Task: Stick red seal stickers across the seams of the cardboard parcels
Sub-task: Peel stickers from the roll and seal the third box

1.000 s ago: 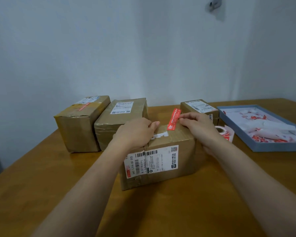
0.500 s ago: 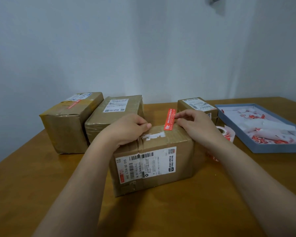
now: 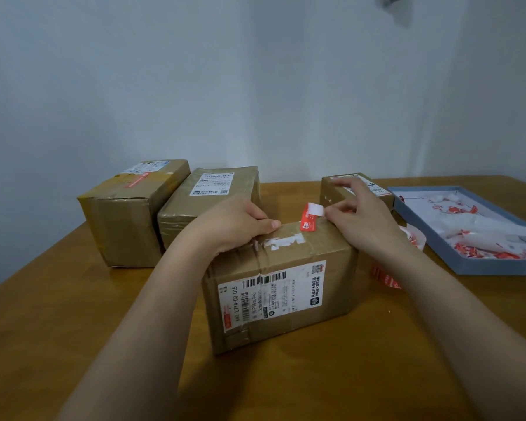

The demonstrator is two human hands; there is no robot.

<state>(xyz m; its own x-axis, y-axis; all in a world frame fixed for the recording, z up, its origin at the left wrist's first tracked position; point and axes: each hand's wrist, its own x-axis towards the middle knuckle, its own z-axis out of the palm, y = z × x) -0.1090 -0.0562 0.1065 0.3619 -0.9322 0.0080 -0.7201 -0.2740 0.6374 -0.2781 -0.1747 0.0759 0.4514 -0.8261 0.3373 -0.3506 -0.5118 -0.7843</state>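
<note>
A brown cardboard parcel (image 3: 286,287) with a white shipping label on its front stands in the middle of the table. My left hand (image 3: 234,223) rests on its top left edge and holds it down. My right hand (image 3: 362,220) pinches a red seal sticker (image 3: 309,220) at the parcel's top far edge. The sticker's lower end touches the box top; its upper end is folded over and shows its white back.
Two taped parcels stand at the back left (image 3: 128,214) (image 3: 207,196), the left one bearing a red sticker. A small parcel (image 3: 334,189) sits behind my right hand. A sticker roll (image 3: 413,238) lies right of the box, beside a blue tray (image 3: 480,265) of peeled scraps.
The sticker stood upright above the box top; now its lower end is down on the box and its top has folded over. The view shifted slightly.
</note>
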